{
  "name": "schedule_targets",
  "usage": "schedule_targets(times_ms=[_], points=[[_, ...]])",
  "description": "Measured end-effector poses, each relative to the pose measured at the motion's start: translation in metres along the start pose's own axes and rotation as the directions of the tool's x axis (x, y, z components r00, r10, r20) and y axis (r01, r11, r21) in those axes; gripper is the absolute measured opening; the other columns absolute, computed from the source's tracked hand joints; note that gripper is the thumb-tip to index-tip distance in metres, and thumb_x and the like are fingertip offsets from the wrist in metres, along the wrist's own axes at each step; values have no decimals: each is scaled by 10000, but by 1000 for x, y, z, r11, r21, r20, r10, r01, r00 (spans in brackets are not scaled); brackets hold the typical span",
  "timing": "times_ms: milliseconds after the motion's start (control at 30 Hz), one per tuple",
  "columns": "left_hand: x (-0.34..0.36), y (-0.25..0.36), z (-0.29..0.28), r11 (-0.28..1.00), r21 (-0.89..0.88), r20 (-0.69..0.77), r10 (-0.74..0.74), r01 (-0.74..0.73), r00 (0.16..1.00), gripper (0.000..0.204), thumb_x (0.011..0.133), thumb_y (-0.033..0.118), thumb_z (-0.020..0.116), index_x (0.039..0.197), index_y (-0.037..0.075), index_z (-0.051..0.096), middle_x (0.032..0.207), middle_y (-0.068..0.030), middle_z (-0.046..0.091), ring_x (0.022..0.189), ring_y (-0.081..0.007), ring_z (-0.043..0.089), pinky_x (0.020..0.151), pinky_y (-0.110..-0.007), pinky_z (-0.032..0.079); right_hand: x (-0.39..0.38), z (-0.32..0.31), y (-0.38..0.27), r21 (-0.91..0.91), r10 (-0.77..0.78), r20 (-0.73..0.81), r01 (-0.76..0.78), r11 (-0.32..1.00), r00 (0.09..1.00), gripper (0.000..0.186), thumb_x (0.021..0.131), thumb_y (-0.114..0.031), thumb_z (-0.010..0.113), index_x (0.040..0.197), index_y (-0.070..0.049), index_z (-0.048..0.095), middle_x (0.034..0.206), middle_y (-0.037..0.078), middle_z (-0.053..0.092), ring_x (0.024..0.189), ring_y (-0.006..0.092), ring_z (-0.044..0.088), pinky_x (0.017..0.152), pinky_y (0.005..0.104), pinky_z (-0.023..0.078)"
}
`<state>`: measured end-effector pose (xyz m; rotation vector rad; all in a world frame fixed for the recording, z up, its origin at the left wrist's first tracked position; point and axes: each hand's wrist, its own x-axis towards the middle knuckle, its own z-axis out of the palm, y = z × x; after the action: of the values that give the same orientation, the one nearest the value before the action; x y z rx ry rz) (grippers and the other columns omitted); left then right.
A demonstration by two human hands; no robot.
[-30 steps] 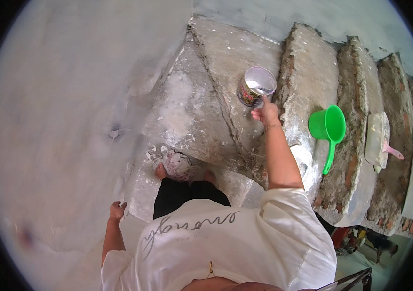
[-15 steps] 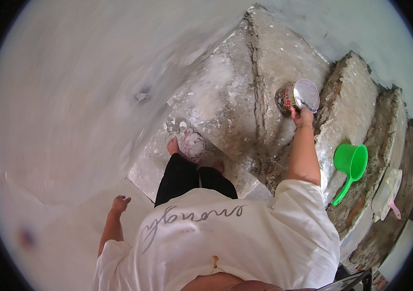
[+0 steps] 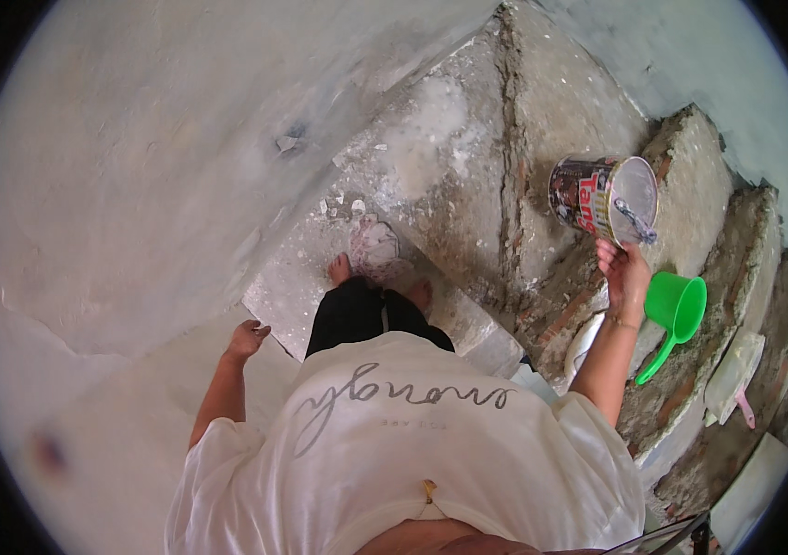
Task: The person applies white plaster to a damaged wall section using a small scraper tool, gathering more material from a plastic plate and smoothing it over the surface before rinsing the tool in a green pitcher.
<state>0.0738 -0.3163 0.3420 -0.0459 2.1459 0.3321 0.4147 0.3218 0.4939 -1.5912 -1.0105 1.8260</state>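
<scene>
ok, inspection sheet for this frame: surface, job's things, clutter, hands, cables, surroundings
Surface: rough concrete stair steps, cracked, patchy with white plaster or dust.
Job's things: metal can, tilted on its side, a stick or brush handle poking out of its open mouth.
Clutter: green plastic scoop on a step; a white trowel-like tool with pink handle farther right; loose chips on the lower step.
Hands: right hand raised, gripping at the can's rim; left hand empty, hanging at the side.
Cables: nothing seen.
Surroundings: pale plastered wall on the left; sandalled foot on the lower step.
</scene>
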Motion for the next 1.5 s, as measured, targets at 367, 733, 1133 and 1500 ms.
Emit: schedule_targets(times_ms=[367, 733, 1133, 1500], points=[[43, 60, -34, 965, 96, 41, 242, -245, 969, 566, 779, 357, 650, 1122, -82, 548, 1027, -238, 620, 943, -315, 617, 832, -353, 480, -151, -10, 9, -152, -94, -126, 75, 986, 987, 241, 822, -180, 481, 900, 48, 501, 731, 251, 614, 545, 241, 602, 471, 293, 479], [102, -74, -66, 957, 190, 326, 147, -218, 934, 532, 793, 291, 643, 1195, -25, 495, 856, -105, 605, 654, -188, 567, 531, -316, 479, -223, -12, -9, -39, -148, -273, 143, 989, 951, 193, 857, -182, 449, 874, 2, 503, 743, 224, 630, 557, 225, 607, 509, 294, 506], [61, 47, -93, 987, -110, 140, 134, -119, 981, 518, 820, 257, 636, 1208, -41, 465, 977, -125, 600, 727, -194, 580, 577, -304, 479, -135, -27, -65, 147, -328, -385, 409, 901, 862, 303, 878, -157, 455, 1039, 98, 475, 944, 250, 610, 795, 291, 636, 710, 367, 543], [62, 6, -74, 996, -88, 156, 49, -35, 986, 531, 814, 258, 635, 1225, -27, 459, 975, -122, 597, 727, -196, 580, 583, -314, 475, -9, -32, -82, 259, -270, -410, 395, 881, 871, 303, 877, -76, 359, 1056, 167, 381, 862, 314, 585, 759, 405, 636, 675, 444, 577]])
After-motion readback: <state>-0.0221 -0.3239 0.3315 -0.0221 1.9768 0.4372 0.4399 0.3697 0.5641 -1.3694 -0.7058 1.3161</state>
